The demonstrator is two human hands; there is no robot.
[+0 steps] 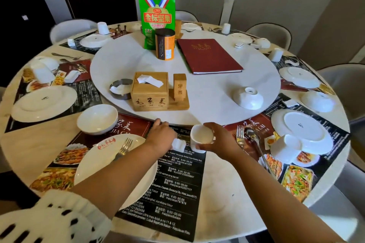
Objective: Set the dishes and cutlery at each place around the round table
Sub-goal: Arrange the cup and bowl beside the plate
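Observation:
My right hand (217, 140) grips a small white cup (201, 137), tilted with its mouth toward me, just above the near placemat (177, 187). My left hand (161, 137) holds a small white ceramic rest (178, 145) beside the cup. A white plate (94, 165) with a fork (123, 149) on it lies to the left on the same mat. An upright white bowl (97, 118) stands further left. At the right place lie a fork (240, 136), a spoon (254, 140), an upturned plate (302, 130) and an upturned cup (284, 149).
The lazy Susan (207, 92) carries a wooden tissue box (150, 92), an ashtray (120, 89), a red menu (208, 55), a green snack bag (157, 19), an orange canister (165, 44) and an upturned bowl (247, 97). Other places hold plates, cups and cutlery. Chairs ring the table.

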